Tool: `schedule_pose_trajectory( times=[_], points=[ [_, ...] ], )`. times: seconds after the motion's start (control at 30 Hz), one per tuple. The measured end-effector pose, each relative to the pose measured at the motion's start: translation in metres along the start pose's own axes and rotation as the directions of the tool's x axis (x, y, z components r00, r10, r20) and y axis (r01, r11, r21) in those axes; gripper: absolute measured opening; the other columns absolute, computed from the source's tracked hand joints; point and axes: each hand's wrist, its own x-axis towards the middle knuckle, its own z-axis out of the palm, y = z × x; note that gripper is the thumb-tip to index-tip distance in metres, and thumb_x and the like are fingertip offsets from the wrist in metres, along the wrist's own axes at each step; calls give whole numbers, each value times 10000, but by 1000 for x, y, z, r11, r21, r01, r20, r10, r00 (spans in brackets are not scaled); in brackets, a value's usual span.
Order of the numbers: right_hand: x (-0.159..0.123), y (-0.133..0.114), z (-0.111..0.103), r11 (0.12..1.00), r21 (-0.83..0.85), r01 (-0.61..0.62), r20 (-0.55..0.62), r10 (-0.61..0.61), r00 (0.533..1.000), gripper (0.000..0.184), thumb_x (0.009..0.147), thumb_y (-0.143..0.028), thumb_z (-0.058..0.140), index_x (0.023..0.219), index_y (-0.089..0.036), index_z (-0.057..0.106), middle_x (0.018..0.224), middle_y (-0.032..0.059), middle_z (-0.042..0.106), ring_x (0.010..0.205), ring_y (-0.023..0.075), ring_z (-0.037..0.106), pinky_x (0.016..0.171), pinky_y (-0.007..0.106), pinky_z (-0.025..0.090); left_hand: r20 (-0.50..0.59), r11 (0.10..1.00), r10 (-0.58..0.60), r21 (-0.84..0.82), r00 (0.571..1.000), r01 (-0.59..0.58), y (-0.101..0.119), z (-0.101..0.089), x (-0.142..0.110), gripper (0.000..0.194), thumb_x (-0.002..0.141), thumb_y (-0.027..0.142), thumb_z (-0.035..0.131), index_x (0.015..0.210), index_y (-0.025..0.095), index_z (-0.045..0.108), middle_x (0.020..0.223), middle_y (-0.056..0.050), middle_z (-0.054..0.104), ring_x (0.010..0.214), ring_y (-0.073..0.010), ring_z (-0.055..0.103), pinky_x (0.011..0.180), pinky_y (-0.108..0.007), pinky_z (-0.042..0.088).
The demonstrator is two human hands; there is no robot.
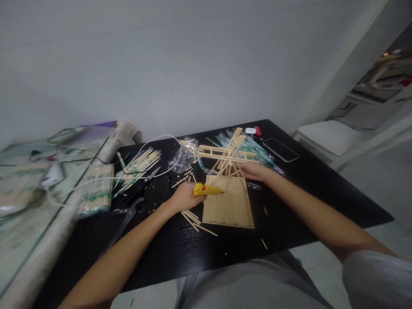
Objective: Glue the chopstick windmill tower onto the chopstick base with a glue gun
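Note:
My left hand [185, 198] is closed around a yellow glue gun [207, 189], whose nozzle points right, over a flat panel of chopsticks [227, 210] laid side by side. On the panel's far part stands a windmill-like frame of sticks [230, 158] with crossed blades and slanted legs. My right hand [252, 170] grips this frame from the right; its fingertips are partly hidden behind the sticks. Whether the nozzle touches the panel I cannot tell. Several loose chopsticks [195, 221] lie beside the panel's left edge.
Left on the black table [289, 214] lie scissors [149, 178], wrapped chopsticks [141, 167], a chopstick bundle [96, 189] and a white cable [135, 177]. Stick offcuts [186, 175] are scattered near the middle. Empty wrappers [264, 150] and a phone [280, 149] are at the right back.

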Motion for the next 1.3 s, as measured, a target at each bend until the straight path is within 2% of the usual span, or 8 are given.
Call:
schedule_pose_trajectory(
  times=[0.17, 0.4, 0.83, 1.1, 1.3],
  points=[
    [1, 0, 0, 1000, 26, -2, 17, 1, 1000, 150, 990, -185, 807, 1126, -122, 805, 997, 92, 823, 888, 181, 796, 950, 315, 653, 2, 1000, -17, -19, 1000, 17, 2, 0, 0, 180, 912, 234, 673, 741, 193, 634, 665, 32, 629, 601, -119, 575, 598, -220, 402],
    [1, 1, -2, 999, 34, -7, -5, 7, 1000, 118, 1007, -153, 786, 1118, -115, 792, 1032, 111, 833, 916, 191, 806, 969, 331, 648, 16, 998, -49, -32, 999, 50, 3, -1, 0, 174, 925, 230, 681, 759, 187, 654, 706, 22, 660, 641, -130, 617, 647, -232, 427],
    [3, 1, -3, 998, 55, -18, -1, 18, 1000, 89, 1005, -149, 796, 1087, -115, 788, 968, 95, 829, 878, 183, 813, 937, 311, 665, -13, 999, -31, -19, 999, 30, 2, -1, 0, 155, 905, 179, 706, 760, 183, 650, 687, 31, 650, 610, -122, 596, 627, -230, 408],
    [2, 0, -4, 996, 83, -30, -24, 32, 999, 94, 1012, -80, 740, 1088, -111, 787, 1027, 109, 839, 920, 183, 820, 940, 304, 668, -6, 1000, -14, -25, 1000, 14, -1, -1, 0, 161, 918, 223, 695, 766, 187, 657, 698, 20, 668, 637, -133, 614, 639, -236, 422],
    [4, 2, -5, 998, 64, -27, -31, 29, 999, 100, 1064, -93, 683, 1085, -102, 781, 989, 113, 831, 884, 174, 817, 918, 286, 664, 2, 1000, -3, -26, 1000, 3, -3, -1, -1, 163, 928, 246, 664, 775, 188, 653, 701, 12, 673, 639, -138, 626, 640, -241, 429]
  ],
)
